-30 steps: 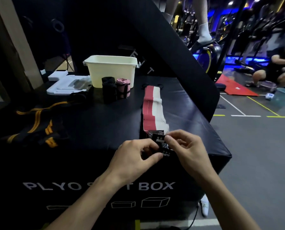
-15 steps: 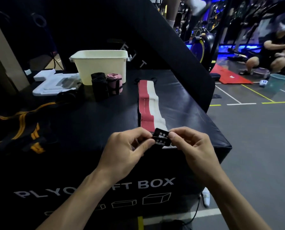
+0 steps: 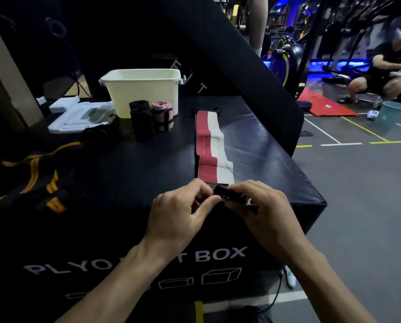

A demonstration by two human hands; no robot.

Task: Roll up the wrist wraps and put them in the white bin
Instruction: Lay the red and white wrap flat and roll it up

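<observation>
Your left hand [image 3: 183,210] and right hand [image 3: 262,206] meet at the near edge of the box [image 3: 101,173], a black plyo box serving as the surface. Both pinch the black near end [image 3: 227,194] of the red-and-white wrap [image 3: 209,145]: left fingers [image 3: 202,190] curled, thumb pressed against the end from the left; right fingers [image 3: 244,186] curled over it from the right. How tightly the end is rolled is hard to tell, your fingers cover most of it.

The rest of the wrap lies flat and unrolled, running from your hands toward the far side of the box top, red stripe left, white stripe right, slightly wavy.

The white bin [image 3: 143,89] sits at the far side, left of the wrap's far end. Just in front of it stand a black roll [image 3: 141,120] and a pink roll [image 3: 162,115], touching each other, upright. Left of the bin is a white foam tray [image 3: 78,115]. On the near left lies a black-and-yellow wrap [image 3: 34,180], loose and unrolled.

Far right, on the floor, a person [image 3: 386,73] crouches near a teal bucket [image 3: 392,113].
</observation>
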